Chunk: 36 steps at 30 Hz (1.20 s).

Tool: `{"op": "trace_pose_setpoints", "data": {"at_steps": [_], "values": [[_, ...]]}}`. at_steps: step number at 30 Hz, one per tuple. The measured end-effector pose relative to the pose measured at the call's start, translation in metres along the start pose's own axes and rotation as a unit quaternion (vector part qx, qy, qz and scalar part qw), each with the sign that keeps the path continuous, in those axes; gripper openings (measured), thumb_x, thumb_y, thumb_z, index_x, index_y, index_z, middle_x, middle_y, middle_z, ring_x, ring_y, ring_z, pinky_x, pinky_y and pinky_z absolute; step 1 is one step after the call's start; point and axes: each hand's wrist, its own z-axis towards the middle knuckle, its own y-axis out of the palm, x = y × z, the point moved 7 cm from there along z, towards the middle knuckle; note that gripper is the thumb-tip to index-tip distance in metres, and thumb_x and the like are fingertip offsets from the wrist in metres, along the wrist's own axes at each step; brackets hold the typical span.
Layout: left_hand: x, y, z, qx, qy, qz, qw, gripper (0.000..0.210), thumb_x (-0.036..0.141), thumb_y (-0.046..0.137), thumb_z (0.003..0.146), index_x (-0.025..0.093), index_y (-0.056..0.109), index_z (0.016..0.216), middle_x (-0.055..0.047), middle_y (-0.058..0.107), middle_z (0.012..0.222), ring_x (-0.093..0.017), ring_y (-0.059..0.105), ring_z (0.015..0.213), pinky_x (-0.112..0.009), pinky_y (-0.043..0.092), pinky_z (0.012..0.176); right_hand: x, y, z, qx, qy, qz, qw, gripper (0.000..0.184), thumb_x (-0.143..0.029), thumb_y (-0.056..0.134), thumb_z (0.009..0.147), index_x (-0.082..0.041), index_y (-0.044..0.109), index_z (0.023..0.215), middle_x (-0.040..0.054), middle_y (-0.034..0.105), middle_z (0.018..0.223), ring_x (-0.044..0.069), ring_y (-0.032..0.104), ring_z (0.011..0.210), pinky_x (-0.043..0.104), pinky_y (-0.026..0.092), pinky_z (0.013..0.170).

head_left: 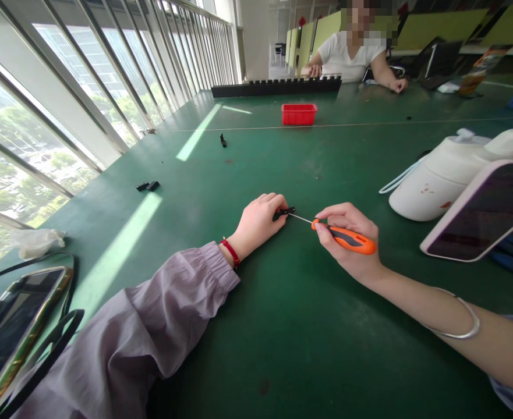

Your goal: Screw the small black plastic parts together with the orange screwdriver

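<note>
My left hand (261,219) rests on the green table with its fingers closed on a small black part (287,211), whose exact kind I cannot make out. An orange and grey screwdriver (347,238) is gripped in my right hand (356,224). Its thin metal shaft points left, and the tip meets the black part at my left fingertips. Much of the black part is hidden under the left fingers.
Small black pieces (148,186) lie to the left, another black piece (223,141) farther off. A red bin (299,114) and a long black rack (278,87) stand ahead. At right are a white bottle (435,174) and a propped phone (478,215). A person (352,58) sits opposite.
</note>
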Motion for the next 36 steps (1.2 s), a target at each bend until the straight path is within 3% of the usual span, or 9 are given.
{"op": "trace_pose_setpoints", "data": {"at_steps": [3,5,7,12,18,22,29,32,36], "values": [[-0.0006,0.0003,-0.0001,-0.002,-0.004,0.000,1.000,0.006,0.017,0.054,0.079,0.019,0.057,0.083,-0.002,0.062,0.085,-0.017,0.056,0.083,-0.027,0.044,0.070,-0.0013,-0.0029,0.0005,0.032,-0.015,0.031,0.999,0.026,-0.015,0.064,0.074,-0.023,0.053,0.096,-0.0035,0.054,0.069,0.013,0.054,0.062,0.030,0.048,0.064],[-0.0007,0.0003,-0.0002,-0.002,-0.004,0.000,1.000,0.006,0.017,0.054,0.079,0.019,0.057,0.084,-0.002,0.062,0.086,-0.017,0.056,0.083,-0.027,0.045,0.070,-0.0014,-0.0046,0.0015,0.049,-0.023,0.050,0.997,0.036,-0.015,0.064,0.071,-0.023,0.050,0.103,-0.0013,0.053,0.080,0.014,0.055,0.068,0.031,0.049,0.066],[-0.0006,0.0004,-0.0002,-0.003,-0.003,0.001,1.000,0.006,0.017,0.054,0.079,0.019,0.057,0.084,-0.002,0.062,0.086,-0.017,0.056,0.083,-0.027,0.045,0.070,-0.0021,-0.0037,0.0024,0.039,-0.026,0.040,0.998,0.038,-0.016,0.064,0.072,-0.023,0.049,0.105,-0.0039,0.049,0.073,0.013,0.051,0.063,0.031,0.048,0.065],[-0.0012,0.0013,0.0004,-0.006,-0.003,-0.002,1.000,0.010,0.018,0.054,0.079,0.019,0.060,0.087,-0.003,0.062,0.086,-0.017,0.057,0.084,-0.028,0.045,0.071,-0.0083,0.0004,0.0011,-0.008,-0.038,0.000,0.999,0.018,-0.017,0.061,0.077,-0.024,0.053,0.092,-0.0100,0.040,0.045,0.012,0.045,0.049,0.031,0.043,0.061],[-0.0030,0.0020,0.0005,-0.009,-0.010,-0.012,1.000,0.016,0.019,0.053,0.081,0.020,0.064,0.092,-0.003,0.064,0.090,-0.017,0.058,0.086,-0.028,0.047,0.073,-0.0032,-0.0021,0.0011,0.030,-0.023,0.049,0.998,0.036,-0.016,0.063,0.074,-0.026,0.048,0.105,-0.0044,0.050,0.067,0.015,0.054,0.062,0.033,0.048,0.064],[-0.0036,0.0023,0.0003,-0.009,-0.009,-0.015,1.000,0.015,0.019,0.054,0.080,0.019,0.064,0.091,-0.003,0.064,0.091,-0.017,0.057,0.086,-0.028,0.047,0.073,-0.0017,-0.0037,0.0019,0.041,-0.034,0.082,0.995,0.049,-0.018,0.066,0.070,-0.027,0.043,0.113,-0.0023,0.047,0.077,0.016,0.051,0.065,0.034,0.048,0.062],[-0.0024,0.0016,0.0001,-0.007,-0.006,-0.012,1.000,0.015,0.019,0.053,0.081,0.019,0.064,0.092,-0.003,0.064,0.090,-0.018,0.057,0.086,-0.029,0.047,0.074,-0.0040,-0.0013,-0.0002,0.001,-0.012,-0.009,1.000,0.013,-0.020,0.060,0.078,-0.024,0.053,0.089,-0.0076,0.048,0.049,0.014,0.049,0.051,0.033,0.045,0.062],[-0.0021,0.0014,-0.0001,-0.009,-0.009,-0.013,1.000,0.015,0.019,0.054,0.080,0.019,0.064,0.091,-0.003,0.064,0.090,-0.018,0.057,0.087,-0.029,0.047,0.074,-0.0048,-0.0044,0.0006,0.035,-0.024,0.037,0.998,0.025,-0.018,0.062,0.075,-0.025,0.052,0.098,-0.0040,0.054,0.066,0.015,0.056,0.060,0.033,0.048,0.062],[-0.0022,0.0014,0.0000,-0.010,-0.008,-0.011,1.000,0.015,0.018,0.053,0.080,0.019,0.064,0.091,-0.003,0.064,0.090,-0.018,0.057,0.087,-0.029,0.047,0.074,-0.0046,-0.0050,0.0018,0.049,-0.044,0.067,0.996,0.044,-0.016,0.065,0.070,-0.024,0.047,0.109,-0.0023,0.049,0.077,0.015,0.054,0.066,0.033,0.049,0.063]]}}
